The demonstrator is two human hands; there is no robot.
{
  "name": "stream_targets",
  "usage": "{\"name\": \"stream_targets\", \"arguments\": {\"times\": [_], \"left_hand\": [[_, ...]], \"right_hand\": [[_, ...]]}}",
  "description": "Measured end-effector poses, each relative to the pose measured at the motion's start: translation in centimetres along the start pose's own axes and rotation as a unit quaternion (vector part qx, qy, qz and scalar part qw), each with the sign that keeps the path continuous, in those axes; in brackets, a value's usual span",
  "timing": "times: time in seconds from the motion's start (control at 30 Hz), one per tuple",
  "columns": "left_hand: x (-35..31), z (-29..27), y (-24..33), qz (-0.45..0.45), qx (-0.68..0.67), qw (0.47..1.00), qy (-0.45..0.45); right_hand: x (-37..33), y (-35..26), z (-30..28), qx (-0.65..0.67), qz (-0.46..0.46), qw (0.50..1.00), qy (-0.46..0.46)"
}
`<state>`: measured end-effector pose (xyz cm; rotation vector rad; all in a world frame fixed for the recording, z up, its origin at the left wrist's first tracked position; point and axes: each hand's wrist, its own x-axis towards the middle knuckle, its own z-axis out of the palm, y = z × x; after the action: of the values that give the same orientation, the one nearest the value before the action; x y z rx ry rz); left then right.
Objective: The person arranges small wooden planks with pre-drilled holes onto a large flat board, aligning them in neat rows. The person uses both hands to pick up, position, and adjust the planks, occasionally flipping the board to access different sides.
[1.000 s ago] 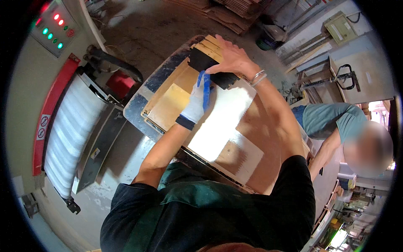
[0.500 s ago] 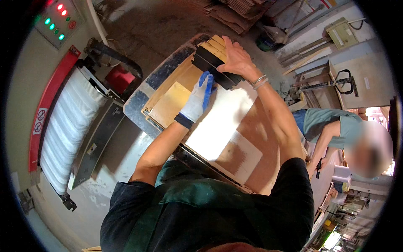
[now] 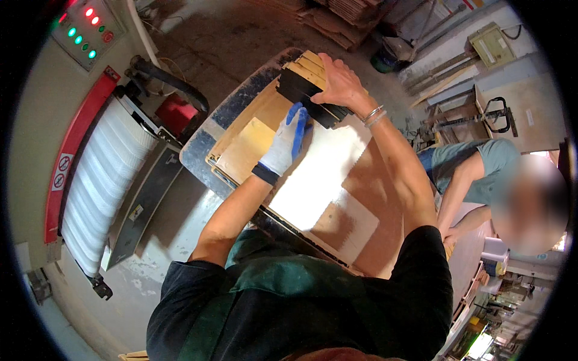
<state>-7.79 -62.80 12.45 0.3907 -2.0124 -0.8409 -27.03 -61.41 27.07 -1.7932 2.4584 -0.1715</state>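
On a sheet-topped pile, a stack of narrow strips [image 3: 301, 91] shows black sides and tan-yellow edges. My bare right hand [image 3: 342, 87], with bracelets at the wrist, is closed over the stack's right end, thumb on the near black side and fingers across the top. My left hand [image 3: 286, 144] wears a white and blue glove with a dark cuff. Its fingers stretch toward the near black side and seem to touch it; the undersides of the fingers are hidden. Below lies a pale sheet [image 3: 322, 171], brightly lit, beside a tan board [image 3: 247, 147].
A machine with a white ribbed belt [image 3: 108, 180] and red guard [image 3: 78, 162] stands left, below a panel of lit buttons [image 3: 84, 33]. At right, a co-worker [image 3: 475, 165] bends over another surface. Stacked boards [image 3: 343, 21] and a dark bucket [image 3: 388, 57] are at the back.
My hands and the strips hold nearly the same place. The co-worker has leaned lower, arms now closer together; the dark tool seen in their hand earlier no longer shows.
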Motion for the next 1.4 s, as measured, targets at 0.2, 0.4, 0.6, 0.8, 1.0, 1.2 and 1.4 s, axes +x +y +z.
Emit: {"name": "stream_targets", "arguments": {"times": [0.2, 0.4, 0.6, 0.8, 1.0, 1.2, 1.4], "left_hand": [[-0.7, 1.2, -2.1, -0.097, -0.14, 0.984, -0.047], [-1.1, 1.0, -2.3, -0.224, -0.394, 0.889, -0.064], [3.3, -9.4, 4.7, -0.178, -0.086, 0.958, -0.208], [16.4, -7.9, 3.6, 0.231, 0.321, 0.837, -0.38], [21.7, -1.7, 2.0, 0.204, 0.375, 0.697, -0.576], [22.4, -0.8, 0.7, 0.264, 0.313, 0.701, -0.584], [23.1, -0.6, 0.7, 0.225, 0.302, 0.692, -0.616]], "right_hand": [[0.2, -0.7, -0.7, -0.03, 0.019, 0.999, -0.019], [0.6, 0.4, -0.4, 0.037, 0.001, 0.998, 0.04], [-5.8, 3.7, -4.6, 0.075, 0.041, 0.975, 0.206], [-19.1, 6.8, -2.0, 0.107, 0.219, 0.96, 0.14], [-23.6, 9.5, 8.1, 0.061, 0.143, 0.988, 0.022], [-21.4, 11.8, 6.4, 0.003, 0.134, 0.99, 0.039], [-21.1, 12.6, 6.7, -0.01, 0.137, 0.99, 0.026]]}}
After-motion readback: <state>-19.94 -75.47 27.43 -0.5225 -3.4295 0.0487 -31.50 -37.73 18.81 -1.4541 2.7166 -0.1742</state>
